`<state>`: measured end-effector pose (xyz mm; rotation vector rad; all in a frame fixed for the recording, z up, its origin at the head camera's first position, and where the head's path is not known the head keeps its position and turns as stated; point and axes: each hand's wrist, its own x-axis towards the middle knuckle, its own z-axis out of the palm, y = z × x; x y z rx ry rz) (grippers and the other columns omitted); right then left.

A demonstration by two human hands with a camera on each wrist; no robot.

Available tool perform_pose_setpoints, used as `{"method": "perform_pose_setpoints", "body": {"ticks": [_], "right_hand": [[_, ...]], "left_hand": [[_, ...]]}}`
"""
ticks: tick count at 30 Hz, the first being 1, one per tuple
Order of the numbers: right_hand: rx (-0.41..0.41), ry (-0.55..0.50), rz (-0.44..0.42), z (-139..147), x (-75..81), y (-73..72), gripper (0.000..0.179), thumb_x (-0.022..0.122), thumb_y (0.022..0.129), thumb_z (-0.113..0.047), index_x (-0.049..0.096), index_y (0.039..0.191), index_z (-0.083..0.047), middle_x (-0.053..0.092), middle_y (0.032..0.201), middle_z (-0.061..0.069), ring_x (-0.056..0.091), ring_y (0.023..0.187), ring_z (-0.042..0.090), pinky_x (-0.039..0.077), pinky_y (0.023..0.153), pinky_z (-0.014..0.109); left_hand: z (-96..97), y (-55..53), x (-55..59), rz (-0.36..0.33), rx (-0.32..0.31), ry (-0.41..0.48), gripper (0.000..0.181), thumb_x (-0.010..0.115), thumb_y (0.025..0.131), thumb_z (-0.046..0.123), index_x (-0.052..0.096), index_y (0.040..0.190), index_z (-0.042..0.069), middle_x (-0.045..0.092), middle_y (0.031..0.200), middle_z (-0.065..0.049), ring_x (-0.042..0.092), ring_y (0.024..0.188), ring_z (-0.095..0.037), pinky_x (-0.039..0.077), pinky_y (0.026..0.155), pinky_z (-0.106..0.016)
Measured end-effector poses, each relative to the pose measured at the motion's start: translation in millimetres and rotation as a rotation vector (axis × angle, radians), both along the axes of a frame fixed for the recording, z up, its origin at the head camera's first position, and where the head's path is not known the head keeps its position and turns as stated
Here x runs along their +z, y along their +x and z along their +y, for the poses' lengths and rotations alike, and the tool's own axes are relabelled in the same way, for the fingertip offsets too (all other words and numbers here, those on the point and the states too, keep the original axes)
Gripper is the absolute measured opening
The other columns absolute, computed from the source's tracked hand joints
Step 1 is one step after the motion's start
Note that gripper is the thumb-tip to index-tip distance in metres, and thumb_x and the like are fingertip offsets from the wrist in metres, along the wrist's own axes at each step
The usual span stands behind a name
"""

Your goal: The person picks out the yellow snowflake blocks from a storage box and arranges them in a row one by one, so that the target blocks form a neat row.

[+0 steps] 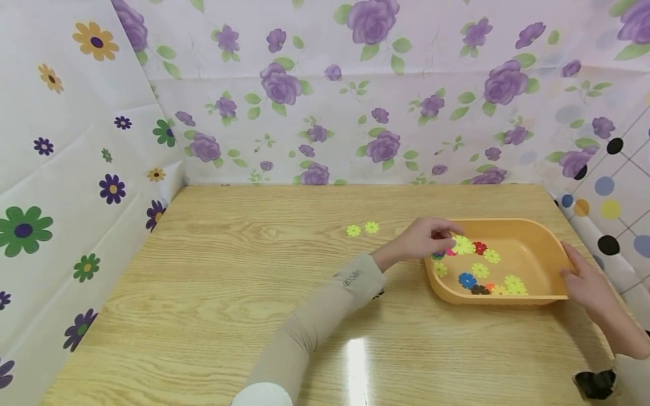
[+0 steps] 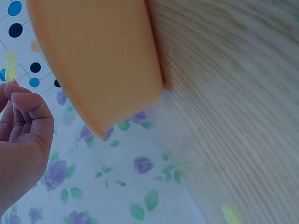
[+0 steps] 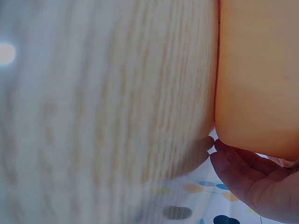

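Over the left end of an orange plastic basin [image 1: 538, 254], my left hand [image 1: 431, 237] pinches a yellow flower-shaped plastic piece [image 2: 10, 67] between thumb and fingers. My right hand [image 1: 589, 282] grips the basin's right end, thumb over the rim and fingers against the outer wall [image 3: 261, 84]. Inside the basin lie several flower pieces: yellow ones [image 1: 479, 270], a blue one [image 1: 467, 280], a red one [image 1: 479, 248] and a dark one [image 1: 479, 290]. Some at the left end are partly hidden by my left hand.
Two yellow flower pieces [image 1: 353, 230] [image 1: 372, 227] lie on the wooden table [image 1: 228, 293], left of the basin. A dark piece [image 1: 378, 294] shows partly beside my left sleeve. Flower-patterned sheets [image 1: 315, 101] hang behind and at the left, a dotted one [image 1: 609, 208] at the right.
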<state>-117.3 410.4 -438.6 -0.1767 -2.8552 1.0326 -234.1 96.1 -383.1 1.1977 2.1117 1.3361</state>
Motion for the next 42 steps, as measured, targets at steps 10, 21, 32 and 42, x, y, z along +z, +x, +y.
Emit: {"method": "perform_pose_setpoints", "body": {"ticks": [10,21,32,42], "right_hand": [[0.002,-0.018,0.015,0,-0.3,-0.1,0.054,0.029,0.094,-0.005,0.009,0.143,0.003,0.021,0.126,0.048,0.02,0.116,0.062,0.015,0.093,0.067],[0.01,-0.003,0.012,2,1.4,2.1,0.054,0.029,0.094,-0.006,0.009,0.143,0.004,0.021,0.126,0.048,0.02,0.115,0.062,0.015,0.093,0.067],[0.008,-0.028,-0.001,2,-0.6,3.3,0.054,0.028,0.094,-0.006,0.008,0.143,0.002,0.02,0.127,0.048,0.019,0.116,0.061,0.015,0.093,0.067],[0.011,-0.011,0.014,0,1.1,1.8,0.053,0.029,0.095,-0.008,0.009,0.143,0.003,0.021,0.126,0.048,0.02,0.115,0.063,0.015,0.092,0.068]], "left_hand": [[-31.7,-18.1,-7.7,-0.108,0.113,0.024,0.023,0.055,0.09,0.005,0.061,0.112,0.003,0.059,0.082,-0.013,0.049,0.055,-0.013,0.043,0.051,-0.024],[-64.1,-36.5,-11.4,-0.133,0.211,0.045,0.023,0.054,0.091,0.004,0.061,0.112,0.001,0.056,0.079,-0.007,0.048,0.053,-0.014,0.046,0.054,-0.031],[-93.2,-42.1,-15.8,-0.095,0.238,0.002,0.025,0.053,0.09,0.002,0.059,0.114,-0.003,0.056,0.082,-0.015,0.047,0.054,-0.021,0.044,0.055,-0.033],[-121.5,-52.1,-18.5,-0.093,0.291,-0.063,0.025,0.052,0.091,0.004,0.059,0.114,-0.002,0.057,0.088,-0.022,0.045,0.053,-0.012,0.041,0.052,-0.026]]}}
